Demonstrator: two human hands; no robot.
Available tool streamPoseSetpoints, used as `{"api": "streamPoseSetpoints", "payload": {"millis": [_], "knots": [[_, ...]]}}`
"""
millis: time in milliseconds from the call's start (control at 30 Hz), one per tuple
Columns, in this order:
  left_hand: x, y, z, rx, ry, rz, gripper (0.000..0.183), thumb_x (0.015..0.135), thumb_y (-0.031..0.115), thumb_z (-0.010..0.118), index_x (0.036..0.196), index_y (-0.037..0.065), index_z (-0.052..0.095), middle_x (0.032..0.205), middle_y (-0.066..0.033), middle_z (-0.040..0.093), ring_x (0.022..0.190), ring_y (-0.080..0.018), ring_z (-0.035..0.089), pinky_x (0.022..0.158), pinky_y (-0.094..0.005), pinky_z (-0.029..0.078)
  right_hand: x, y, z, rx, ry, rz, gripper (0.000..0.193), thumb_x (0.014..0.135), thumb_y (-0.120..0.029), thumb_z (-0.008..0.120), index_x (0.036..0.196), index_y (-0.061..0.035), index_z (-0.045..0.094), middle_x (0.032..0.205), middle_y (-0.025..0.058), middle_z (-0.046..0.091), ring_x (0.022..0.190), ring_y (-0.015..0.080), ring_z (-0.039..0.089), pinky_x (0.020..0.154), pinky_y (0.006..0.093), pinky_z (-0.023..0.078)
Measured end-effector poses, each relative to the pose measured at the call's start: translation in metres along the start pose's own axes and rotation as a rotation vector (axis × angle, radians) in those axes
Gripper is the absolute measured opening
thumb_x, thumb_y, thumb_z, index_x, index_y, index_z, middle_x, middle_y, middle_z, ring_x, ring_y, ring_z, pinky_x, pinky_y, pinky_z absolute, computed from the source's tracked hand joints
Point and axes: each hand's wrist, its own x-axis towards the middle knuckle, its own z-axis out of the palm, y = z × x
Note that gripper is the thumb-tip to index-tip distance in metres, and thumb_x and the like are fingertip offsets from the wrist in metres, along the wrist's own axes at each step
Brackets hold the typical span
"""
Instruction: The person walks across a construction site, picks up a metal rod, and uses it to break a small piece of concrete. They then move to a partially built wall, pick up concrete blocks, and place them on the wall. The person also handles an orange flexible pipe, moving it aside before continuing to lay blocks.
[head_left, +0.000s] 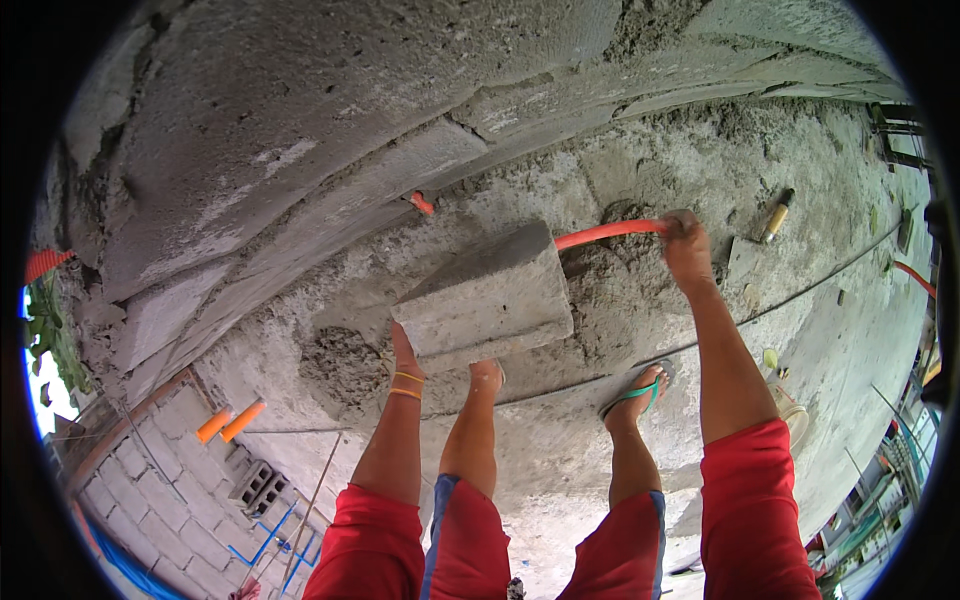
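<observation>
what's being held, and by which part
The right hand grips the orange tube by its right end. The left hand seems to hold the concrete block by its left end, grip mostly hidden.

2 orange pipes (243,421), green leaves (47,335)

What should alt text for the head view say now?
A person's right hand grips an orange tube beside a concrete block; the left hand, mostly hidden, is at the block's other end. Mortar and a trowel lie nearby.
</observation>
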Motion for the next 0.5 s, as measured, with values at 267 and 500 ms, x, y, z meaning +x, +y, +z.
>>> {"api": "streamPoseSetpoints", "payload": {"millis": [267,500], "knots": [[-0.154,0.040,0.059,0.438,0.181,0.022,0.026,0.096,-0.004,0.061,0.121,0.002,0.063,0.110,-0.0063,0.073,0.101,-0.0184,0.070,0.091,-0.0297,0.055,0.010,0.070,-0.374,0.044,0.403,0.175,0.022,0.101,-0.023,0.054,0.119,-0.0122,0.060,0.092,0.0019,0.057,0.081,0.0138,0.056,0.057,0.0335,0.051],[-0.218,0.102,0.154,0.916,-0.190,0.152,0.030,0.096,0.010,0.066,0.125,0.007,0.064,0.109,-0.0147,0.073,0.096,-0.0334,0.073,0.083,-0.0416,0.058,-0.091,0.078,-0.801,-0.507,0.671,0.142,0.032,0.106,-0.031,0.053,0.125,-0.0059,0.056,0.111,0.0134,0.060,0.098,0.0292,0.063,0.081,0.0426,0.056]]}}
